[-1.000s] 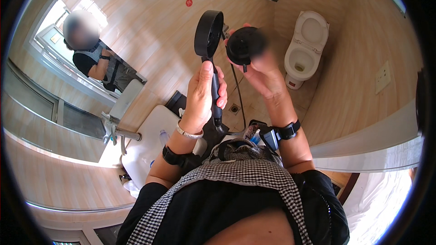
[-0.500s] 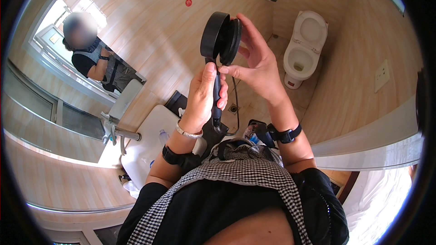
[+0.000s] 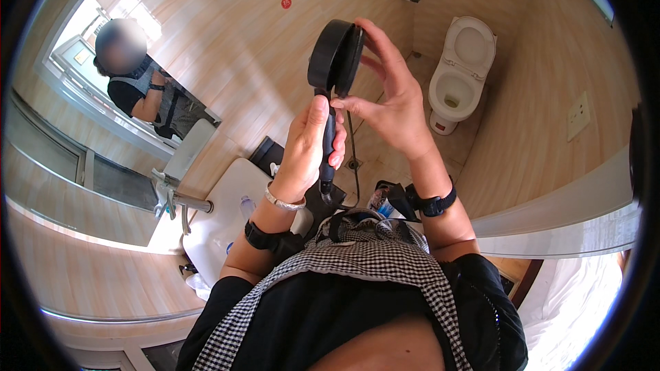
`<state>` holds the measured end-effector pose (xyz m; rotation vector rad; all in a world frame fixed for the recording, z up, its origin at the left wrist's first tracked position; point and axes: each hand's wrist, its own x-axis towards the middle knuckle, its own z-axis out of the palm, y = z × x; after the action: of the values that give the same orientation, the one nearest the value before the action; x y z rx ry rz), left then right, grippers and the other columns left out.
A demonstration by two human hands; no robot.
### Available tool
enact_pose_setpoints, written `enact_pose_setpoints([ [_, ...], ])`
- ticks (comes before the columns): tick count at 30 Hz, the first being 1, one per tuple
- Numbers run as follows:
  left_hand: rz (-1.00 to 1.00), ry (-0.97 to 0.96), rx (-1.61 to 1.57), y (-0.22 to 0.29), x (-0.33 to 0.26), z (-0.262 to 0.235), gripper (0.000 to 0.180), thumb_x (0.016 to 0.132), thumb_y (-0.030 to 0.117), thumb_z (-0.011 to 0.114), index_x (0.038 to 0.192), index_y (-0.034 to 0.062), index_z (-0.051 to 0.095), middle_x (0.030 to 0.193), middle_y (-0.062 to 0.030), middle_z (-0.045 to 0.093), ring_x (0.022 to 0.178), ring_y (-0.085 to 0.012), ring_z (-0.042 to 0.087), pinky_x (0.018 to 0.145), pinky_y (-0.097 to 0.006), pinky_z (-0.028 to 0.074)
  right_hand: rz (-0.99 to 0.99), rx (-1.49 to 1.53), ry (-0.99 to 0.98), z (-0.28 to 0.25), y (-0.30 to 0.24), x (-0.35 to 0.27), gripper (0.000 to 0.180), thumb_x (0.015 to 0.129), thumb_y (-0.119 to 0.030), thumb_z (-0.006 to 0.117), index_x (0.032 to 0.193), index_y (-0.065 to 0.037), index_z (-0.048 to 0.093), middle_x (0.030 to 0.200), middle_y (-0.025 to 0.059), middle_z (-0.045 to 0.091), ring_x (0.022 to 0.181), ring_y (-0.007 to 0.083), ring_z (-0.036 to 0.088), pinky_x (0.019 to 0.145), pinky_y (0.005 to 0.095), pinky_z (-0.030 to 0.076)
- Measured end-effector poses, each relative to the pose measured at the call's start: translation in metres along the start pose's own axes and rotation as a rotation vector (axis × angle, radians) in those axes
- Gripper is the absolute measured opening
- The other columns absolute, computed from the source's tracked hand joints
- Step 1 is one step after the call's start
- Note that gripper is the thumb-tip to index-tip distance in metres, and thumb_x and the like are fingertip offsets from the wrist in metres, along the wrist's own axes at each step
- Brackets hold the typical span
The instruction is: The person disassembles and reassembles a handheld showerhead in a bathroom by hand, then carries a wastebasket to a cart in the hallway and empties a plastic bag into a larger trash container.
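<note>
Gripping black shower head (image 3: 335, 62) by handle, left hand (image 3: 309, 148) wrapped shut around it, thumb up along stem. Raised at chest height, round head tilted on edge, above white sink (image 3: 220, 220). Right hand (image 3: 388, 99) at head's rim, fingers spread and curved around edge, fingertips touching disc. Black hose (image 3: 354, 165) hanging from handle base. White toilet (image 3: 460, 72) well apart, far right on floor. Mirror (image 3: 137, 89) at left, wooden-look wall behind.
</note>
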<state>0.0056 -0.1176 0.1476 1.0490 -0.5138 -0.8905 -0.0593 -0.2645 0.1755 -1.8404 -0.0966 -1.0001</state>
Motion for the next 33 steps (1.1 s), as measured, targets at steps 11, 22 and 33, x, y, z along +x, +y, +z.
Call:
enact_pose_setpoints([
  [11,-0.005,-0.117,-0.185,0.008,-0.004,-0.005,0.058,0.095,0.06,0.033,0.09,0.0044,0.046,0.056,-0.0024,0.047,0.039,-0.0097,0.041,0.038,-0.023,0.034,0.265,1.073,-0.005,-0.009,0.017,-0.004,0.099,0.064,-0.009,0.08,0.146,-0.007,0.025,0.143,0.014,0.04,0.131,0.0241,0.041,0.107,0.0366,0.035],
  [22,-0.033,-0.208,-0.293,0.01,-0.003,-0.005,0.059,0.095,0.062,0.028,0.088,0.0057,0.044,0.055,-0.0011,0.043,0.037,-0.0088,0.035,0.035,-0.023,0.03,0.289,1.251,-0.063,-0.015,0.021,-0.004,0.105,0.063,-0.013,0.084,0.147,-0.016,0.022,0.15,0.0148,0.027,0.134,0.0294,0.037,0.11,0.0451,0.036],
  [33,-0.035,-0.234,-0.312,0.009,-0.005,-0.005,0.06,0.095,0.062,0.027,0.087,0.0051,0.045,0.055,-0.0013,0.043,0.036,-0.0084,0.035,0.034,-0.023,0.03,0.321,1.415,-0.143,-0.016,0.035,-0.009,0.107,0.063,-0.013,0.085,0.148,-0.016,0.02,0.151,0.0147,0.025,0.136,0.0298,0.034,0.109,0.0486,0.036],
])
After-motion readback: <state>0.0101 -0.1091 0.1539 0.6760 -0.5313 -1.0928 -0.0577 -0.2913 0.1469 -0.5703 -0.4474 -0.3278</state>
